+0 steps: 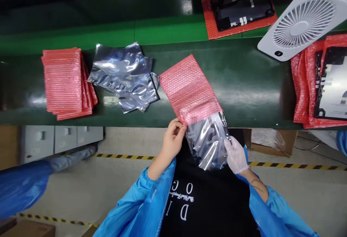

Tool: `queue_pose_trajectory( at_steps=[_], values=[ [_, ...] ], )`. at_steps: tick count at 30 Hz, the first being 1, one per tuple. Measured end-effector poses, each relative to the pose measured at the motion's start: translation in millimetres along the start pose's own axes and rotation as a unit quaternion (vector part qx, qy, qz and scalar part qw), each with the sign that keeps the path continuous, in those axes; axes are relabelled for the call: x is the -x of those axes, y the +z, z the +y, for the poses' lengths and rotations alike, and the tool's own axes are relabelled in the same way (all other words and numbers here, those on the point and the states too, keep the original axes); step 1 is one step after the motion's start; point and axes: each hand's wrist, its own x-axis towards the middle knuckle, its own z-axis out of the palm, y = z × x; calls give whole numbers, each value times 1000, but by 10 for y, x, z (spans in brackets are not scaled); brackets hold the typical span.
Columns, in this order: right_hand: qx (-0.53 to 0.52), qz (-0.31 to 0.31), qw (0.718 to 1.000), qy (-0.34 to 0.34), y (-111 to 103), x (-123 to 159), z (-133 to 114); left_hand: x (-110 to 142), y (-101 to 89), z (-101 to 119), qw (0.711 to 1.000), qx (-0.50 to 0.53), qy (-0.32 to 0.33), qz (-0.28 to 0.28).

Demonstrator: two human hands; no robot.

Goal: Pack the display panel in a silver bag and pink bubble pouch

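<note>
A pink bubble-wrap pouch (189, 87) lies tilted at the near edge of the green conveyor belt (244, 81). A silver anti-static bag (208, 141) with something dark inside sticks partway out of the pouch's open end, over the belt's edge. My bare left hand (172, 141) pinches the pouch's open corner. My right hand (235, 153), in a white glove, grips the silver bag's right edge. Both my sleeves are blue.
A stack of pink pouches (66, 81) and a pile of silver bags (126, 76) lie on the belt at left. A white fan (303, 21) stands at the right. Dark panels on pink wrap sit at the back (240, 9) and far right (325, 81). Another person's blue sleeve (24, 182) is at lower left.
</note>
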Motion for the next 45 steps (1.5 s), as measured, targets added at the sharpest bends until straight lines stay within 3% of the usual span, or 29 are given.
queue_pose_trajectory(
  at_steps=[2,5,10,15,20,24,26,30,33,36,40,42,45],
  values=[
    [12,-47,999,-11,-54,-31,-3,39,-26,-14,998,24,-45,-30],
    [-11,-97,995,-31,-188,-186,-108,-80,-80,-33,995,71,-76,4],
    [2,-1,997,-76,-244,-633,-454,-313,-25,-42,980,170,-77,-74],
    [121,109,984,-77,-72,-993,-635,-286,71,-52,982,174,-52,-50],
    [138,90,983,-88,-10,-1071,-575,-179,53,-96,984,164,-68,-27],
    [94,28,988,-121,-160,-1002,-492,-93,-33,-127,995,90,-44,30],
    [44,-44,993,-99,-295,-902,-446,-56,-121,-139,997,65,-37,18],
    [-47,-187,981,10,-576,-647,-312,-28,-303,-132,985,76,-41,-151],
    [-84,-212,973,32,-653,-511,-180,-8,-289,-85,967,108,-58,-223],
    [-146,-186,971,33,-573,-421,-63,110,-91,-35,963,158,-80,-201],
    [-166,-201,964,43,-443,-245,18,393,178,-28,960,235,-112,-99],
    [-157,-230,960,36,-444,-138,36,488,205,-46,951,270,-131,-68],
    [-135,-221,966,17,-499,-50,60,470,147,-56,955,244,-148,-81]
  ],
)
